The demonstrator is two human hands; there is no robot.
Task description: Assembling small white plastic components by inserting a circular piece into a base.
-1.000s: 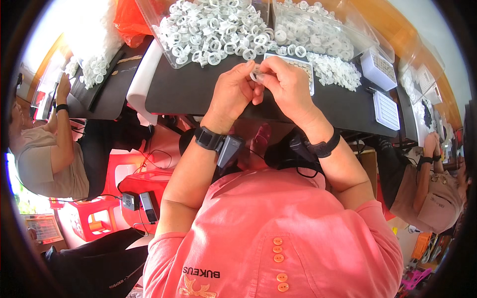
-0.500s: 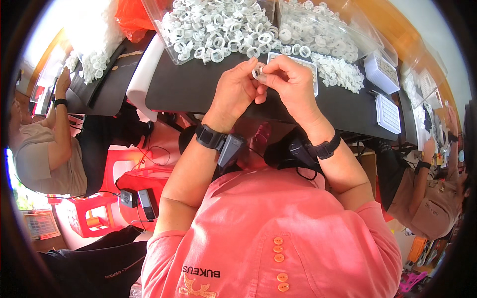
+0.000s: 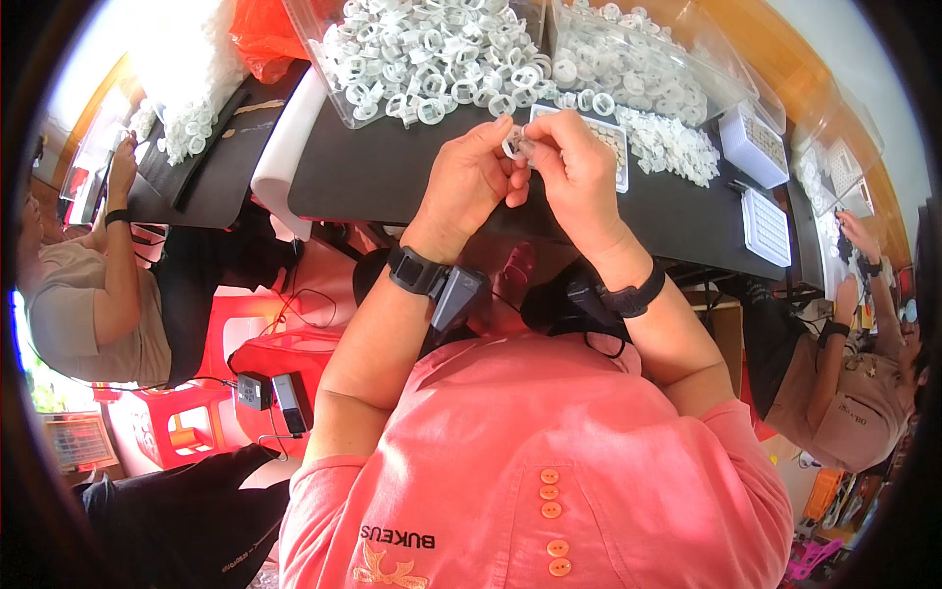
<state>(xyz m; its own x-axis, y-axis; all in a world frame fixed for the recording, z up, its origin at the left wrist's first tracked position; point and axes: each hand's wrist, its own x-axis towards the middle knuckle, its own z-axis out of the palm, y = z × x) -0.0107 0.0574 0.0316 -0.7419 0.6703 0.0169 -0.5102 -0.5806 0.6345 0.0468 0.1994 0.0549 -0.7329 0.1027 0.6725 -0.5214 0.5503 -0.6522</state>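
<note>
Work position: the left hand (image 3: 466,187) and the right hand (image 3: 586,187) meet at upper centre of the frame, over the counter (image 3: 368,182). The workpiece, 1 white ring (image 3: 510,145), sits between them. The left fingers hold it in a narrow grip from the left; the right thumb and index finger pinch at its right side. Whether the right fingers also hold a smaller part cannot be told from here.

Step in hand: judged by the grip, fine handling of the ring, either fitting or adjusting. The next move appears to call for a steady left hold and a small, controlled right fingertip action. Excess pressure could make the ring slip.

Clearances: the counter's front edge runs below the hands, with both wrists near it. Bare counter lies left of the left hand, and more lies right of the right hand as far as the white grid tray (image 3: 765,226). Forward room is limited: the ring pile (image 3: 432,64) spills from its clear bin at top centre, and the parts tray (image 3: 622,167) lies partly behind the right hand. The heap of small white pieces (image 3: 672,147) and the white box (image 3: 751,145) bound the upper right.
</note>
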